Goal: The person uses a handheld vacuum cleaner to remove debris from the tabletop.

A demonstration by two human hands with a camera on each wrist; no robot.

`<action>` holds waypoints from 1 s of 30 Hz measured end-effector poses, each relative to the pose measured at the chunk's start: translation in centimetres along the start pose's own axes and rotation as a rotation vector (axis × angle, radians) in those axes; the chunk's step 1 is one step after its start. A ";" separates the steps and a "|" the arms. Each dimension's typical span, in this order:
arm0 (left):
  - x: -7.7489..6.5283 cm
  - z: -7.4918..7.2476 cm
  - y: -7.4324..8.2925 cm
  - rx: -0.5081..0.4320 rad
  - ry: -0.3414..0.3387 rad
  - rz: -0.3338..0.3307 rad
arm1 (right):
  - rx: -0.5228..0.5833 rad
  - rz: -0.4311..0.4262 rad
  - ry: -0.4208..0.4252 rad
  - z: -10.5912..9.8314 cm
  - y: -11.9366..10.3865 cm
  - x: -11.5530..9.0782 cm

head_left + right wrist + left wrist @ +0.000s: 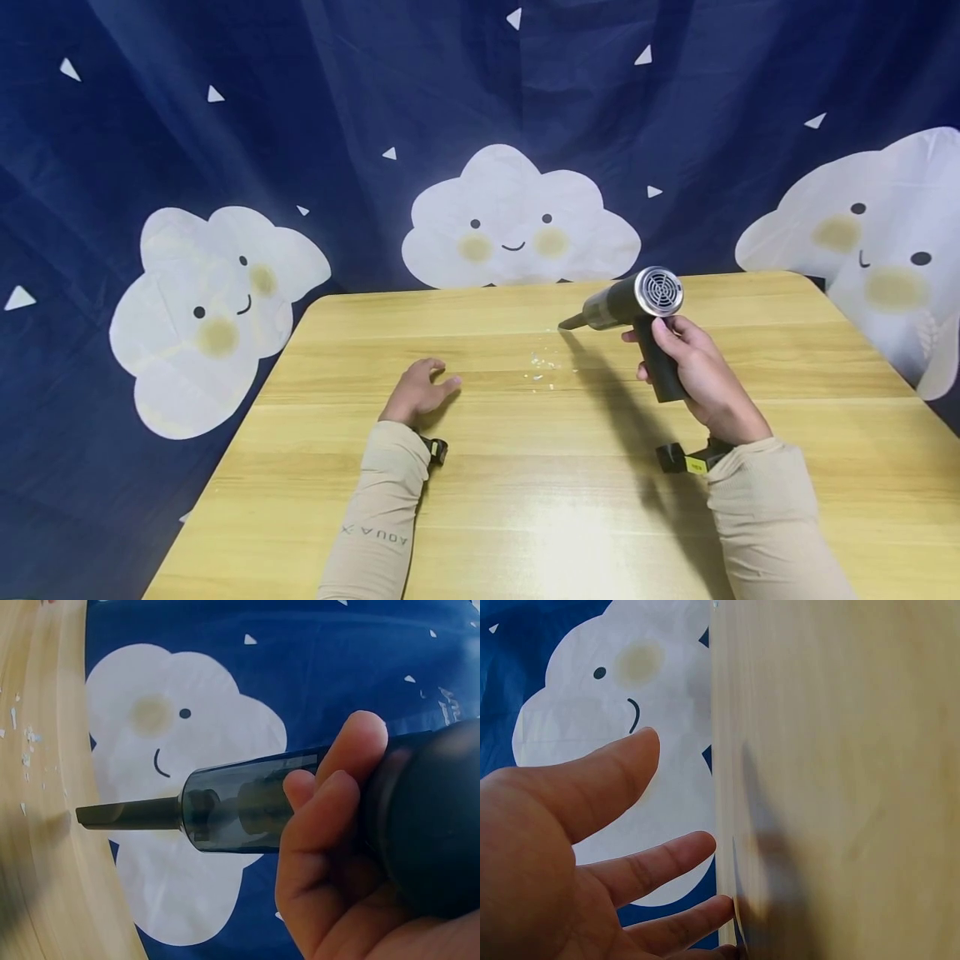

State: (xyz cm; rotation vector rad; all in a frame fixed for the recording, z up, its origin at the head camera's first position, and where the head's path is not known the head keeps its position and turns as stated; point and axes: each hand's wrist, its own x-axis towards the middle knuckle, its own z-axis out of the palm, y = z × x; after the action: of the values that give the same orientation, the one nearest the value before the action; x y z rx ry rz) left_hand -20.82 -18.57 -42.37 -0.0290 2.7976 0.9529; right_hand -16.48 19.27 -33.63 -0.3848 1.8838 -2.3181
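Observation:
My right hand (697, 362) grips the handle of a black handheld vacuum cleaner (615, 302), its round silver vent facing me. In the right wrist view the vacuum's clear chamber (240, 810) and narrow flat nozzle (131, 814) show, fingers wrapped round the handle. The nozzle tip points left and down, close over the table beside the far end of a patch of small white scraps (543, 361). Left of the scraps, my left hand (422, 390) is low at the tabletop with fingers loosely spread and nothing in it; the left wrist view shows its thumb (622, 776) apart from the fingers.
The light wood table (487, 467) has rounded far corners. Behind it hangs a dark blue curtain (360, 83) printed with white clouds and small triangles. A wrist camera (693, 457) sits on the right wrist, another (435, 450) on the left.

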 end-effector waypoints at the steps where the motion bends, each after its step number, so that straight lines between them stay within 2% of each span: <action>1: 0.0 0.0 0.0 0.000 0.002 0.000 | -0.003 -0.001 -0.002 0.0 0.0 0.0; 16: 0.0 0.0 -0.1 -0.013 0.003 -0.001 | 0.002 -0.029 -0.046 0.1 -0.3 -0.4; 30: 0.0 -0.1 -0.1 -0.020 -0.006 -0.003 | -0.013 -0.024 -0.053 0.3 -0.4 -0.4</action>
State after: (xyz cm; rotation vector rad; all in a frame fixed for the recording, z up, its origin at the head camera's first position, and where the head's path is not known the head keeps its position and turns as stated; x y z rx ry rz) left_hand -20.87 -18.70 -42.37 -0.0327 2.7816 0.9783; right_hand -16.00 19.14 -33.22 -0.4687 1.8808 -2.2883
